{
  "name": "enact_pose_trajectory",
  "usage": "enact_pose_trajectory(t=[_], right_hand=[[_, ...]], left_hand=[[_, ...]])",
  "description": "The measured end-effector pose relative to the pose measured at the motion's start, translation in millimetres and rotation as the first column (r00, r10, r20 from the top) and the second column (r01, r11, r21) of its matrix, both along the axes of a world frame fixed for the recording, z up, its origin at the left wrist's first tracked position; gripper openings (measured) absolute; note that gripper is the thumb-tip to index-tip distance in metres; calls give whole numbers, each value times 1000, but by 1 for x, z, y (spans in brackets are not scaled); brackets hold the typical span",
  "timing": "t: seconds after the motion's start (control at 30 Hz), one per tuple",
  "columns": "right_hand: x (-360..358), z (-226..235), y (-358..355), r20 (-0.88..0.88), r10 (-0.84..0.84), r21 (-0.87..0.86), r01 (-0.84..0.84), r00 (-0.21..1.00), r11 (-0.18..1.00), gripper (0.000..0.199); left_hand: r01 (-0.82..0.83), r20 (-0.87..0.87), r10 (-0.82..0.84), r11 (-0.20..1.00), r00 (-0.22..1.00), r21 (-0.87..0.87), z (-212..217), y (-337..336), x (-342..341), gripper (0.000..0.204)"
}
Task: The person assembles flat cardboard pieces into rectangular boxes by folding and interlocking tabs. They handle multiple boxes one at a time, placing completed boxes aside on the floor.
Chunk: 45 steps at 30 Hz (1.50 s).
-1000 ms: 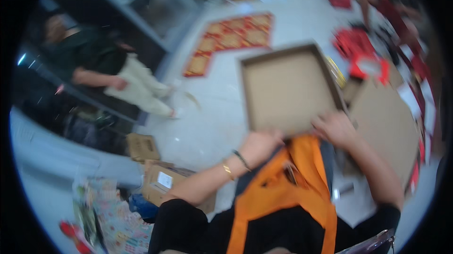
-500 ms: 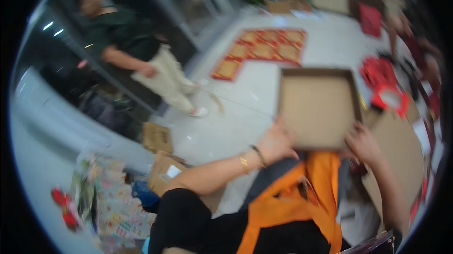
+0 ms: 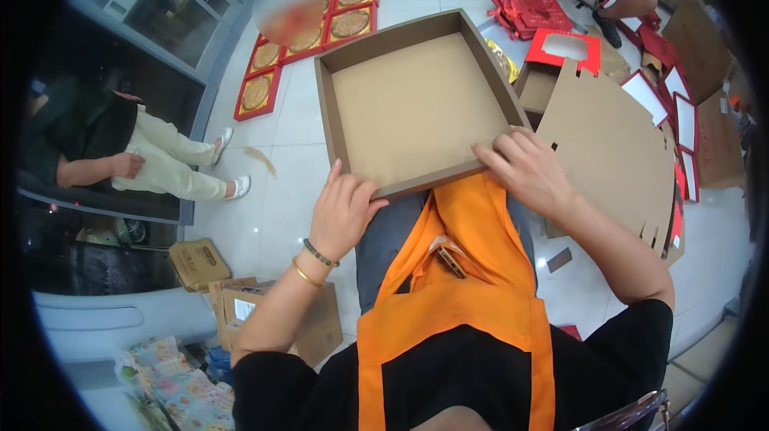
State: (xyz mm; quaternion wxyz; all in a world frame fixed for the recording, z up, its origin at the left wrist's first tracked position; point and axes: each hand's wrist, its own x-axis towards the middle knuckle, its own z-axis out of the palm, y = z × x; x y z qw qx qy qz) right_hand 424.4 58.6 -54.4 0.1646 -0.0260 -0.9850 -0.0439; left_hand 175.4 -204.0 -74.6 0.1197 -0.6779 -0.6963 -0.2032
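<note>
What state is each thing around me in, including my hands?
Shallow square brown cardboard tray: open side up, nothing inside.
Left hand: gripping its near left corner.
Right hand: gripping its near right corner.
Bright orange apron: worn.
Large brown cardboard sheet: flat, unfolded.
Square red boxes showing round gold-coloured contents: side by side on the floor.
</note>
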Motion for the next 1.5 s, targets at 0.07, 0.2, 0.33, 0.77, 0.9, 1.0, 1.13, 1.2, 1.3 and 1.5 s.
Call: enact_pose_trajectory(t=[0.07, 0.2, 0.33, 0.77, 0.9, 1.0, 1.13, 1.2, 1.3, 1.5], right_hand=[[0, -10, -7, -106, -28, -12, 26, 994, 1000, 57], [-7, -27, -12, -308, -5, -146, -42, 951, 988, 45], [-13, -46, -7, -381, 16, -192, -96, 925, 977, 29], [-23, -26, 13, -333, 71, -319, -183, 940, 930, 18], [-25, -31, 5, -233, 43, -443, -145, 972, 885, 19], [-33, -12, 14, -158, 62, -496, -134, 986, 858, 20], [-18, -5, 1, -108, 9, -449, -57, 994, 891, 19], [-15, 0, -11, -225, -31, -367, -55, 974, 928, 19], [-7, 11, -54, -348, -50, -281, -53, 936, 958, 21], [36, -24, -151, 352, 88, -512, 113, 932, 851, 26]], left_hand=[[-20, 83, 9, 992, 997, 127, -18, -12, 4, 39], [-100, 165, 51, 948, 985, 303, -32, -7, 13, 34], [-128, 213, 62, 942, 975, 309, -40, -7, 10, 30], [-56, 69, 49, 993, 996, 108, 16, 8, 17, 23], [-44, 89, 31, 989, 996, 142, -11, 5, 2, 20], [-34, 140, 24, 997, 990, 74, 6, 13, 0, 16], [-74, 45, 75, 997, 996, -22, 14, 16, 22, 29], [-108, 29, 108, 994, 994, 6, 9, 18, 29, 30], [-129, 28, 128, 989, 991, 70, -8, 12, 21, 30], [-152, -19, 154, 985, 988, 77, 4, 14, 13, 25]])
